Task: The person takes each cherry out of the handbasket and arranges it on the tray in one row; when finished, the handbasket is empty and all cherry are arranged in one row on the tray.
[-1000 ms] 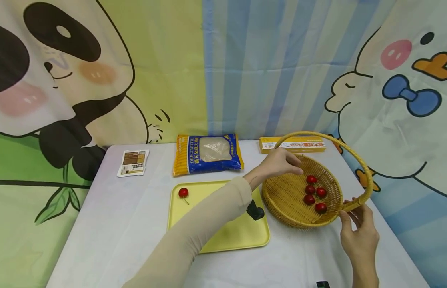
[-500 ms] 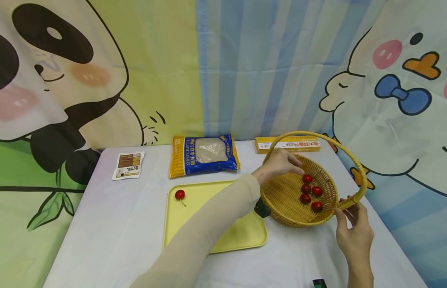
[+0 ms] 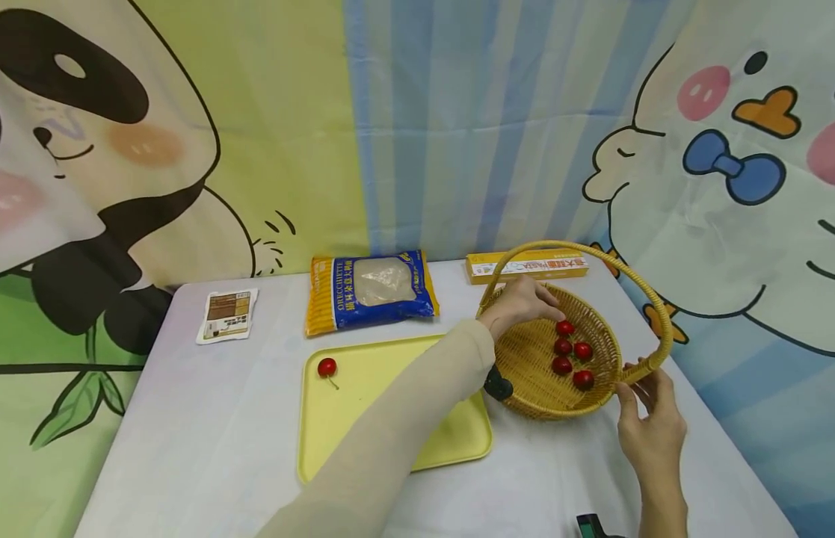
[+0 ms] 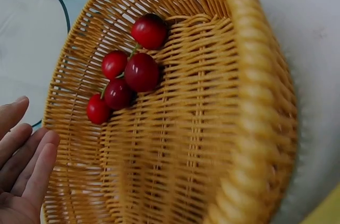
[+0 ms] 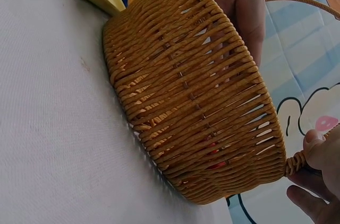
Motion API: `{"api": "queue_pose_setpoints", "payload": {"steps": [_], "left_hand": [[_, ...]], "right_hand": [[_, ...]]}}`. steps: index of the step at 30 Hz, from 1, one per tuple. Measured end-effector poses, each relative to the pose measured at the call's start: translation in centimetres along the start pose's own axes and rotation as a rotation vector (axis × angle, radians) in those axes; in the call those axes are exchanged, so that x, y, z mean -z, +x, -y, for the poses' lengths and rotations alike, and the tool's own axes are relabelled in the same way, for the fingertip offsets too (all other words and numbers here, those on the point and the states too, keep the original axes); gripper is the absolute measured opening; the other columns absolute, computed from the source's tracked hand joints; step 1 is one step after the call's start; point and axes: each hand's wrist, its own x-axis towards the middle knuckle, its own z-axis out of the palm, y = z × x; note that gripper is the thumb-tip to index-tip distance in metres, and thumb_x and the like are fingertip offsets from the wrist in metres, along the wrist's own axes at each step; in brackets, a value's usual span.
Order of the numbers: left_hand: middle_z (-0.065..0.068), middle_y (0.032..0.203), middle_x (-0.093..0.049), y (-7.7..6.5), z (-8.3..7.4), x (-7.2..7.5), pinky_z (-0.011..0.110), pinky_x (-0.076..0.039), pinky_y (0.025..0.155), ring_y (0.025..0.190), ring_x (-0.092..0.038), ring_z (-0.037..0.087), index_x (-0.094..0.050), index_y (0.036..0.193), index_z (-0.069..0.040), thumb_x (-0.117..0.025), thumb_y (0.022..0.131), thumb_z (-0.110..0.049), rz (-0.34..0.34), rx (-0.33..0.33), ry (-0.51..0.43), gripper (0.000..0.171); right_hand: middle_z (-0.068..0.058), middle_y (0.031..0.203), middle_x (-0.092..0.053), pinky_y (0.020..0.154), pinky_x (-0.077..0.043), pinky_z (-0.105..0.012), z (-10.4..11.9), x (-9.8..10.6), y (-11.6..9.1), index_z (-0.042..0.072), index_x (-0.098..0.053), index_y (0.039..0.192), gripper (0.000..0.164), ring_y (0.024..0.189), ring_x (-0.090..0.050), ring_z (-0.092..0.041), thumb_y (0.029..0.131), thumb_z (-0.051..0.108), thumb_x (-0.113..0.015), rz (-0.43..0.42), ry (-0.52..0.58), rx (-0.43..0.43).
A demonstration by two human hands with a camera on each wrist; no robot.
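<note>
A round wicker basket [image 3: 545, 408] with a tall arched handle stands on the right of the table, with several red cherries [image 4: 142, 72] lying together inside. Over its far left part my left hand [image 3: 522, 305] reaches in under the handle; its fingers are extended and hold nothing in the left wrist view, apart from the cherries. My right hand [image 3: 652, 426] grips the basket at the near right base of the handle, thumb and fingers around it in the right wrist view. One cherry [image 3: 327, 367] with a stem lies on a yellow tray [image 3: 330, 430], partly hidden by my left sleeve.
Behind the tray lies a blue and yellow pasta bag [image 3: 373, 291]. A small white and brown packet [image 3: 227, 315] is at the far left. A flat yellow box [image 3: 525, 265] lies behind the basket. A printed curtain [image 3: 451, 134] borders the table's back.
The whole scene shifts left as the head view turns slightly right. My left hand stays over the basket and my right hand keeps its grip; the cherries stay in place.
</note>
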Motion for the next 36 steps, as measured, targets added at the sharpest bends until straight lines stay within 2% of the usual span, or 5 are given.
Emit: {"api": "queue_pose_setpoints", "payload": {"steps": [7, 15, 20, 28, 36], "left_hand": [[-0.001, 0.134, -0.068, 0.2, 1.1, 0.2, 0.037, -0.059, 0.091, 0.122, -0.063, 0.021, -0.084, 0.108, -0.014, -0.085, 0.090, -0.024, -0.018, -0.003, -0.002, 0.021], [0.005, 0.141, -0.065, 0.6, 1.6, 0.2, 0.036, -0.060, 0.088, 0.122, -0.063, 0.024, -0.084, 0.106, -0.011, -0.085, 0.091, -0.022, -0.008, -0.042, 0.007, 0.019], [0.004, 0.130, -0.071, 0.9, 1.7, -0.7, 0.035, -0.059, 0.082, 0.114, -0.066, 0.023, -0.085, 0.102, -0.010, -0.085, 0.090, -0.018, -0.018, -0.036, 0.002, 0.015], [0.001, 0.115, -0.075, 1.4, 2.0, -2.6, 0.030, -0.058, 0.082, 0.110, -0.067, 0.019, -0.083, 0.107, -0.008, -0.084, 0.090, -0.016, 0.049, -0.067, 0.061, 0.018], [0.000, 0.112, -0.075, 1.8, 2.5, -3.9, 0.025, -0.052, 0.070, 0.091, -0.062, 0.009, -0.084, 0.106, -0.007, -0.085, 0.088, -0.012, 0.095, -0.076, 0.048, 0.018]], "right_hand": [[-0.013, 0.144, -0.061, 0.111, -0.040, -0.009, 0.7, -0.8, 0.0, 0.017, -0.040, 0.158, 0.060, 0.135, -0.060, -0.036, 0.104, 0.011, -0.064, 0.046, 0.031, -0.013], [-0.011, 0.143, -0.063, 0.109, -0.043, -0.012, 1.0, -1.2, 0.2, 0.016, -0.043, 0.156, 0.060, 0.133, -0.062, -0.035, 0.101, 0.008, -0.067, 0.029, 0.046, 0.021], [-0.013, 0.142, -0.063, 0.109, -0.041, -0.009, 1.0, -0.9, 0.2, 0.016, -0.042, 0.156, 0.059, 0.132, -0.061, -0.036, 0.102, 0.009, -0.066, 0.023, 0.038, 0.006], [-0.016, 0.138, -0.065, 0.104, -0.036, 0.000, 0.4, -0.4, 0.2, 0.012, -0.044, 0.155, 0.060, 0.127, -0.064, -0.039, 0.101, 0.004, -0.068, -0.012, 0.018, 0.036], [-0.015, 0.141, -0.064, 0.110, -0.044, -0.015, 0.0, -0.1, 0.0, 0.014, -0.043, 0.156, 0.060, 0.130, -0.063, -0.035, 0.102, 0.005, -0.066, -0.013, -0.011, -0.011]]}}
